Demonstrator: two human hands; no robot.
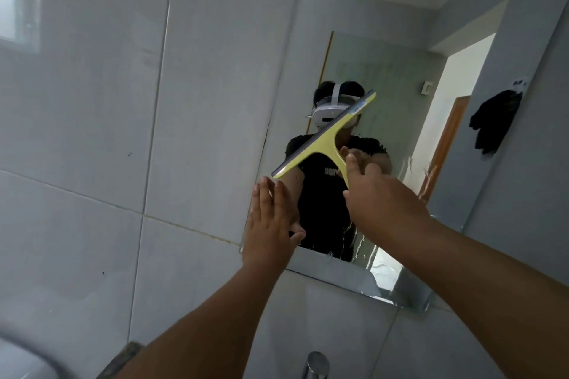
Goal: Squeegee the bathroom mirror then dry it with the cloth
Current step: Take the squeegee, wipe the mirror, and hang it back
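Right hand point(374, 191) grips the yellow squeegee point(326, 137) handle.
Blade slants on the mirror point(400, 40); left hand point(271, 224), fingers spread, presses its edge.

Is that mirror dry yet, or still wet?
Still wet, at least low down: water streaks and drips show on the mirror near its bottom edge, below the squeegee held by the right hand.

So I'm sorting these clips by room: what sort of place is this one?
Most likely a bathroom. A frameless mirror hangs on a wall of large pale tiles, and a chrome tap shows at the bottom edge. The right hand holds a yellow squeegee against the glass.
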